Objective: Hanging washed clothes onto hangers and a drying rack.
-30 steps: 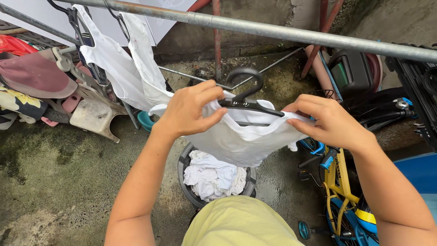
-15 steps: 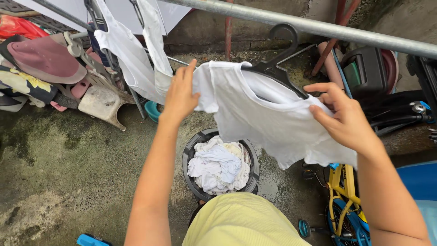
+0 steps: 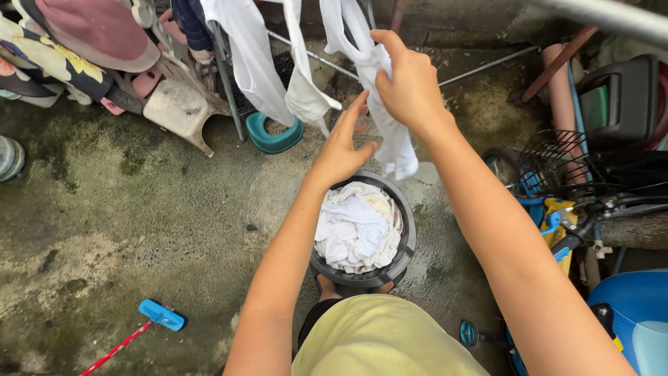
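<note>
A: Damp, moss-stained concrete yard [image 3: 125,230]; grey rail along the top right, clutter at the wall. What am I looking at in the hands?

B: I log it as the hanging step. My right hand [image 3: 410,87] is closed on a white garment [image 3: 390,132] that hangs down from above the frame; the fingers pinch the cloth near its upper part. My left hand [image 3: 344,150] is open, fingers spread, just beside the garment's lower edge, not clearly touching it.

A: And the rest of the wash?

B: A dark round bucket [image 3: 407,240] stands directly under both hands, holding crumpled white laundry [image 3: 355,230]. More white clothes [image 3: 261,63] hang to the left.

A: Next move, by your judgement?

B: Smoothing the garment flat probably needs the left hand to close on the hem.
</note>
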